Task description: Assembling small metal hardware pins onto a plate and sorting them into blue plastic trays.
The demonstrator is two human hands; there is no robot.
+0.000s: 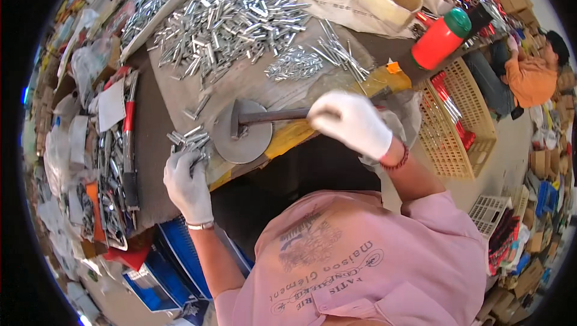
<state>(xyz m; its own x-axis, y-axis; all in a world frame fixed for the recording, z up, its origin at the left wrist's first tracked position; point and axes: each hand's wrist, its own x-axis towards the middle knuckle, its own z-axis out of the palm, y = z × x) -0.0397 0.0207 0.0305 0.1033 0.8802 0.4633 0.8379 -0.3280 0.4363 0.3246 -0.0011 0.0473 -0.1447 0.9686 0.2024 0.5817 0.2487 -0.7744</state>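
Note:
My right hand (pixel 351 123), in a white glove, is closed round the handle of a hammer (pixel 276 115). The hammer's head lies over a round grey metal plate (pixel 255 145) at the table's near edge. My left hand (pixel 187 184), gloved too, is at the left of the plate, its fingers curled against a small heap of short metal tubes (pixel 192 138). Its fingertips are partly hidden among them. Beyond the plate spreads a large pile of shiny metal tubes (pixel 234 19). Right of that lie a smaller heap of short metal pins (pixel 294 64) and several long thin rods (pixel 341 52).
A red bottle with a green cap (pixel 442 37) stands at the right edge. A yellow plastic crate (pixel 457 145) holds red-handled tools beside the table. Tools and bags (pixel 108 163) crowd the left. Another person (pixel 532 79) sits at far right. Blue crates (pixel 162 272) stand below.

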